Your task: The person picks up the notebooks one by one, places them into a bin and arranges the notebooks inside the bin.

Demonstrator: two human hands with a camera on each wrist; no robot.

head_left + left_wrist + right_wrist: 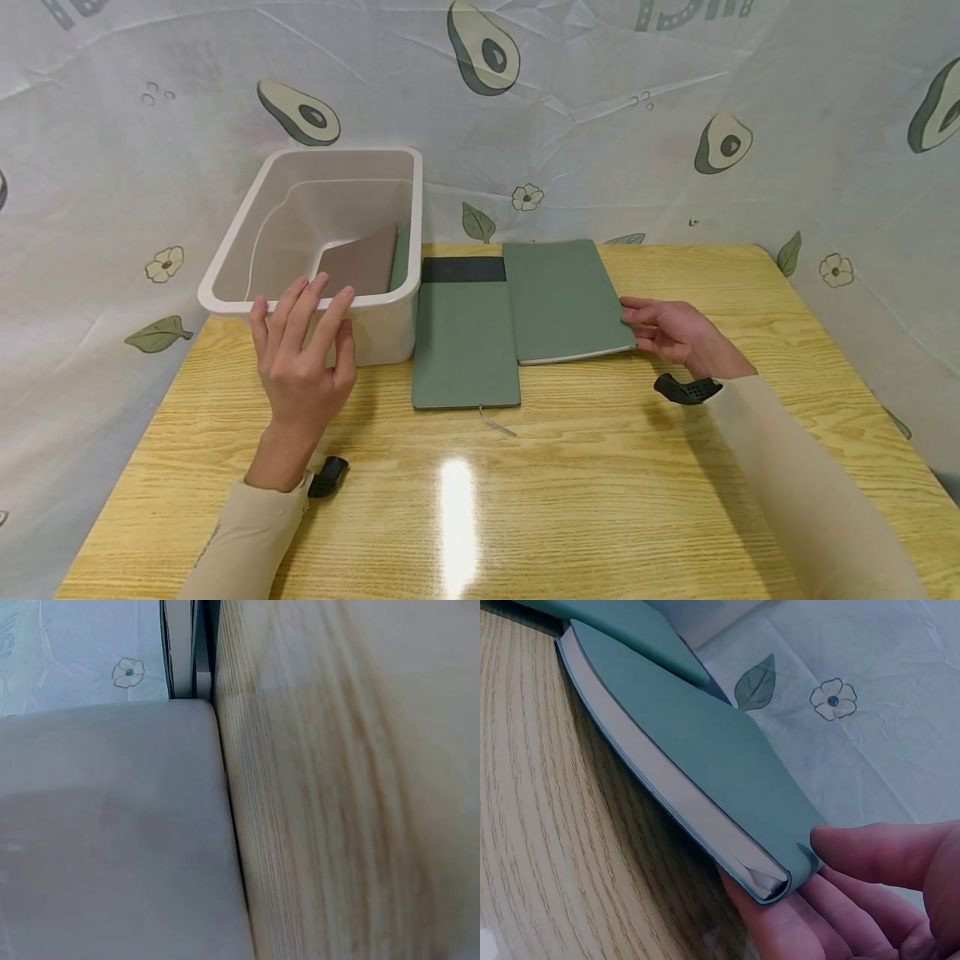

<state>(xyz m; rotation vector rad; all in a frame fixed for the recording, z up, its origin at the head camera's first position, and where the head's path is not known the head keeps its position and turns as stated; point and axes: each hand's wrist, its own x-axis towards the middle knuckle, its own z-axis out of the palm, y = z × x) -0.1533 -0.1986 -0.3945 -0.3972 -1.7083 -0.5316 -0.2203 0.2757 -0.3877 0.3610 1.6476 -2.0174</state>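
Observation:
Thumb on the cover and fingers beneath, my right hand point(678, 333) grips a green notebook point(566, 300) by its right edge. In the right wrist view, the gripped corner of this notebook point(697, 742) is raised off the tabletop. Fairly straight fingers of my left hand point(303, 358) rest at the front rim of a white plastic bin point(382, 337). Beside the bin lies another green notebook point(467, 346) with a dark band at its top and a ribbon at its lower edge. The left wrist view shows the bin's smooth wall point(112, 840), with the hand out of sight.
Inside the bin a brown notebook point(360, 258) leans next to a green one point(401, 254). A wooden table point(585, 500) lies under everything. Behind it hangs a cloth point(600, 150) printed with avocados, leaves and flowers.

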